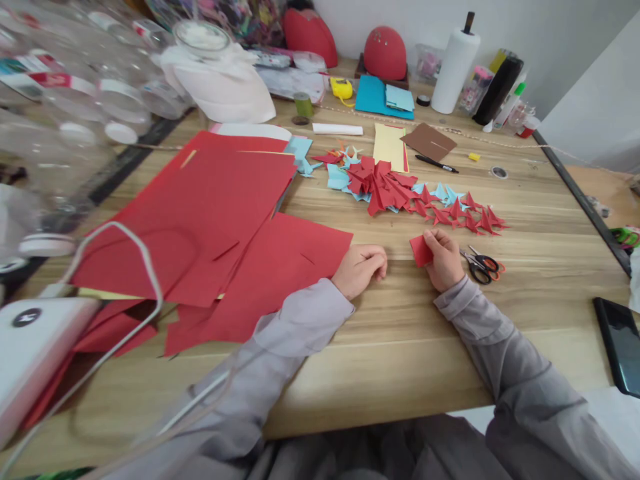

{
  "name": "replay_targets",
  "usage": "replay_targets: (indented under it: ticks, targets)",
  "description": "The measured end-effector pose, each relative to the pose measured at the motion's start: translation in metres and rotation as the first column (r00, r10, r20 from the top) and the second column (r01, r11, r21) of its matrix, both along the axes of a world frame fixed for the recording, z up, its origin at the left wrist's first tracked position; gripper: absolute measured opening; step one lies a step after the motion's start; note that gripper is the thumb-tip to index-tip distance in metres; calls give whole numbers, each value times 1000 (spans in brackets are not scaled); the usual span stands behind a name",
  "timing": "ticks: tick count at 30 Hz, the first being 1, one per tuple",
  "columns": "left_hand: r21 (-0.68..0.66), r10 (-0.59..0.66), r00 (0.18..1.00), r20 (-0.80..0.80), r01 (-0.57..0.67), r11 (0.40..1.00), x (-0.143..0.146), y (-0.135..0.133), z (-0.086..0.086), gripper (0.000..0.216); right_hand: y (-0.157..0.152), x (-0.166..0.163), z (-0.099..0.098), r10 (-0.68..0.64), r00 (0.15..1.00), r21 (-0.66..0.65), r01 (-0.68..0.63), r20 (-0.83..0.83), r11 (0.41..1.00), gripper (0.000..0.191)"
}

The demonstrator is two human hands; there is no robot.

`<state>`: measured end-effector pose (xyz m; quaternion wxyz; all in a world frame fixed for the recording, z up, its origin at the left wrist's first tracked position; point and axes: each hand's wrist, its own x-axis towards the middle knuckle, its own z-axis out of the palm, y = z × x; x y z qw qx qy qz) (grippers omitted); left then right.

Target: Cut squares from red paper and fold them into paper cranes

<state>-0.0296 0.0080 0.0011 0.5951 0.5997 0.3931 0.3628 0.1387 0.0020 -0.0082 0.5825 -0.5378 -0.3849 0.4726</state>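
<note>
My right hand (444,259) pinches a small folded red paper square (421,251) just above the wooden table (540,220). My left hand (361,267) rests on the table as a loose fist, its knuckles at the edge of a large red paper sheet (280,267); nothing shows in it. Behind both hands lies a heap of folded red and light-blue paper pieces (400,193). Black and red scissors (483,265) lie right beside my right hand.
More red sheets (200,200) cover the table's left half. A phone (623,343) lies at the right edge. At the back are a pen (435,163), brown card (429,141), yellow paper (390,147), a paper towel roll (454,63). Clear plastic bottles (75,100) crowd the left.
</note>
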Motion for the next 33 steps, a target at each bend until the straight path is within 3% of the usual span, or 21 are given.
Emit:
replay_targets:
  ticks: [3, 5, 9, 15, 24, 33]
  targets:
    - [-29, 79, 996, 49, -78, 997, 3, 0, 1, 26, -2, -3, 2, 108, 992, 32, -110, 70, 993, 43]
    - [-1, 59, 998, 35, -59, 998, 6, -1, 1, 27, -7, -9, 3, 191, 972, 39, -198, 138, 979, 43]
    - [63, -6, 1000, -25, 7, 998, 9, -1, -3, 26, -12, -14, 5, 229, 959, 33, -237, 168, 971, 41]
    - [154, 19, 996, -83, -6, 988, 8, 1, -5, 24, -11, -11, 9, 305, 936, 17, -312, 177, 950, 36]
    - [165, 3, 993, -119, 17, 986, 9, 2, -3, 22, -10, -7, 0, 252, 954, 7, -257, 160, 966, 37]
    - [6, 24, 1000, 16, -24, 1000, 7, 0, 0, 16, -5, -4, 3, 149, 988, -39, -148, 24, 988, 37]
